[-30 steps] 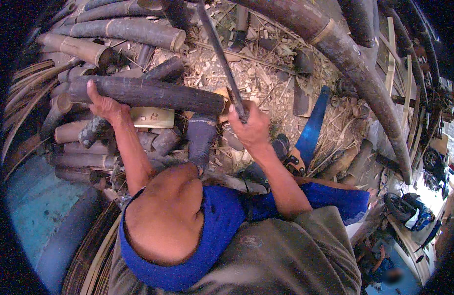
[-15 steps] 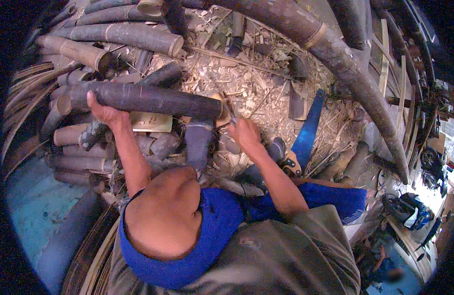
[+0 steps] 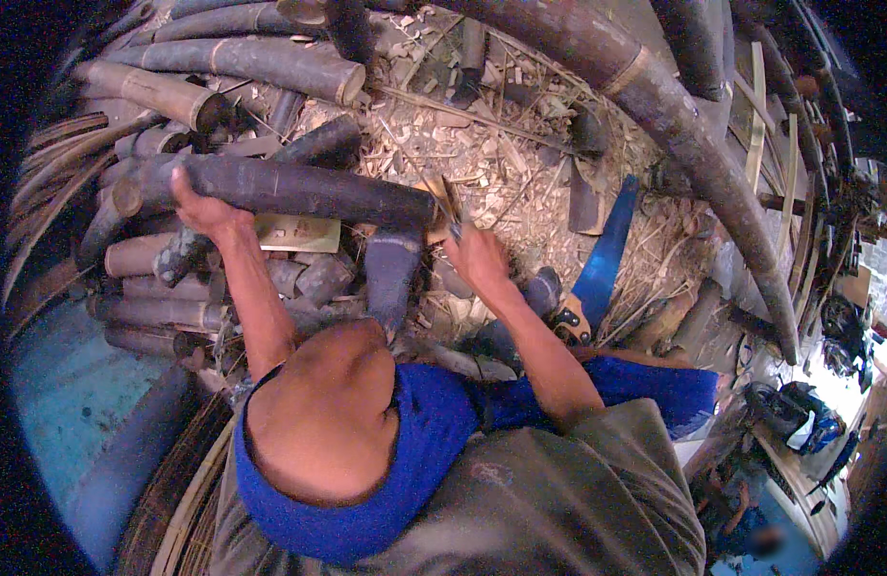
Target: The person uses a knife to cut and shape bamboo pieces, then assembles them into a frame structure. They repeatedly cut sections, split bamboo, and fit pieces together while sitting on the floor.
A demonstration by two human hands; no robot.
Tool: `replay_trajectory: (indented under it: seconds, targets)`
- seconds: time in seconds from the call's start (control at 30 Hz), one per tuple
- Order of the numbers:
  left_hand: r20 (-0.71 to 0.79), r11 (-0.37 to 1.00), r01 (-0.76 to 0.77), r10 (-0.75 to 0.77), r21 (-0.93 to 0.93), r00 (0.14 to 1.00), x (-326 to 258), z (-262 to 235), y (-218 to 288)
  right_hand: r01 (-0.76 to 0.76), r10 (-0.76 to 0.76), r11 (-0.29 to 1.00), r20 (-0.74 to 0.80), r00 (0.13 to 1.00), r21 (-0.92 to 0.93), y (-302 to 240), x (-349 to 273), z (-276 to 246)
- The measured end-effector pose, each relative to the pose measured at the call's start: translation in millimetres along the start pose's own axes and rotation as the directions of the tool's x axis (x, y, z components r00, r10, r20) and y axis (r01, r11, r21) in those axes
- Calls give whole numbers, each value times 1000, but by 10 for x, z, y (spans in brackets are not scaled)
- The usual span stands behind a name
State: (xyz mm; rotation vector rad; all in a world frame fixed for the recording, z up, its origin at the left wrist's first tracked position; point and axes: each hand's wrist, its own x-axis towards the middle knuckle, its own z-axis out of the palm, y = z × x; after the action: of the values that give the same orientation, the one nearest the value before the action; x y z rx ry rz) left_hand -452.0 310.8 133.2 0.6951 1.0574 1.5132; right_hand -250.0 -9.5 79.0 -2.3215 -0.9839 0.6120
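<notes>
At the far left, a bundle of thin strips (image 3: 64, 197) curves beside a pile of cut bamboo pieces (image 3: 165, 315). The left hand (image 3: 209, 211) is at the left part of a dark bamboo section (image 3: 309, 189), its thumb raised along the near side; its fingers close around the section from below, partly hidden by it. The section lies roughly level in front of the person, its left end above the pile and its right end over a lower leg in a grey covering (image 3: 390, 274). A pale split piece (image 3: 299, 233) sits just below the section, between the left forearm and that leg. At the section's right end stands a narrow bladed tool (image 3: 453, 213), seen foreshortened and blurred; the fingers of the right hand (image 3: 480, 259) are wrapped around its lower end. Pale chips (image 3: 520, 182) cover the ground beyond. Farther right lies a saw (image 3: 605, 245) with a blue blade, and past it a long, thick bamboo pole (image 3: 679, 130) arches downward.
</notes>
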Motion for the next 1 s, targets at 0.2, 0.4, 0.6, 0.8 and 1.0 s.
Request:
replay_trajectory:
  seconds: [0.2,0.4,0.6,0.8,1.0]
  targets:
    - [31,1000,-27,27,-7,999,19,-105,-15,-27,23,998,72,997,54,-448,101,-442]
    - [43,1000,-27,26,7,999,-10,-16,-22,-139,193,965,245,950,-222,188,-7,85]
    - [88,985,149,-141,-86,986,8,-168,173,-172,185,982,242,952,-74,125,-81,-12]
    - [-18,999,-15,14,-41,1000,5,-178,86,166,-134,964,-157,978,206,-514,0,-466]
    - [-51,997,-82,83,17,995,-20,-64,94,-122,138,988,189,972,-94,48,-34,15]
